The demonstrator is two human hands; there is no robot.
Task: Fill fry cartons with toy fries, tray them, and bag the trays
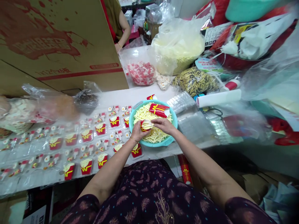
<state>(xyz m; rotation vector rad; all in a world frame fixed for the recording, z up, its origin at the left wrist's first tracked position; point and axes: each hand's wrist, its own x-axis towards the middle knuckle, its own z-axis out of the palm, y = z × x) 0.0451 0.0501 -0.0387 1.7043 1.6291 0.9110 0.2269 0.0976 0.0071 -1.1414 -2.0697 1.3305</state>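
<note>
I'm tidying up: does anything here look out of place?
Slightly: one red carton lies behind the basin, apart from the filled cartons in rows to its left. I see no clear spill.

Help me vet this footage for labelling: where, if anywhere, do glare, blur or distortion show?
Head view: glare on the clear plastic trays right of the turquoise basin; smeared, stretched detail toward the right edge, including the plastic bag; deep shadow beneath the table; left hand and right hand fairly clear.
</note>
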